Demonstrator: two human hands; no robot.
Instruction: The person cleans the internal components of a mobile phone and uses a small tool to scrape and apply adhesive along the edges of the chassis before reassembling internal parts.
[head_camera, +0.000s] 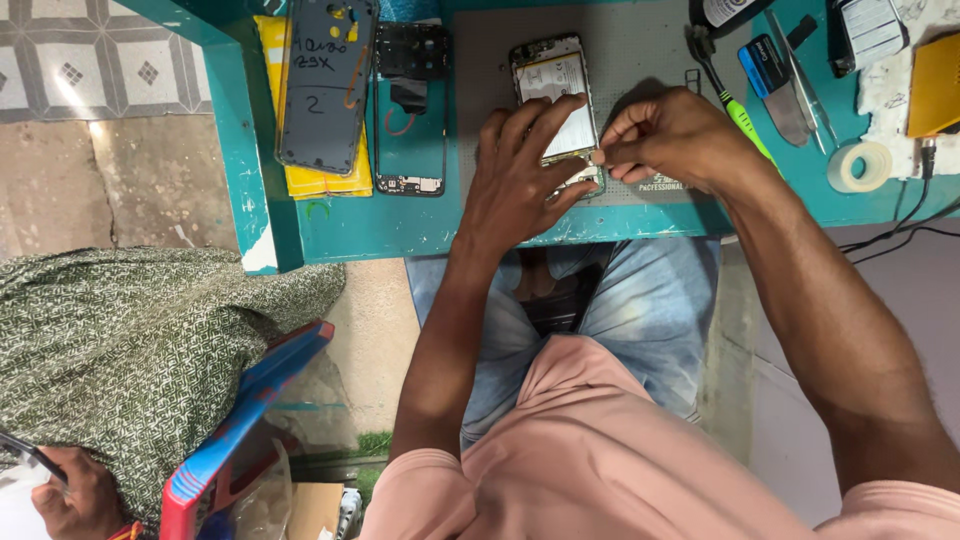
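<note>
An opened phone (553, 80) with its white battery showing lies on a grey work mat (640, 50) on the teal table (380, 225). My left hand (520, 170) rests flat on the phone's lower half and holds it down. My right hand (675, 135) is pinched on a small pale part (597, 157) at the phone's lower right edge, fingertips meeting those of the left hand. The phone's bottom end is hidden under my fingers.
A dark phone back cover (325, 85) lies on a yellow pad, with a black phone frame (410, 110) beside it. A green-handled screwdriver (740, 115), tweezers (805, 70), a blue card (762, 62) and a tape roll (858, 165) sit at right. Another person's hand (70, 495) is at lower left.
</note>
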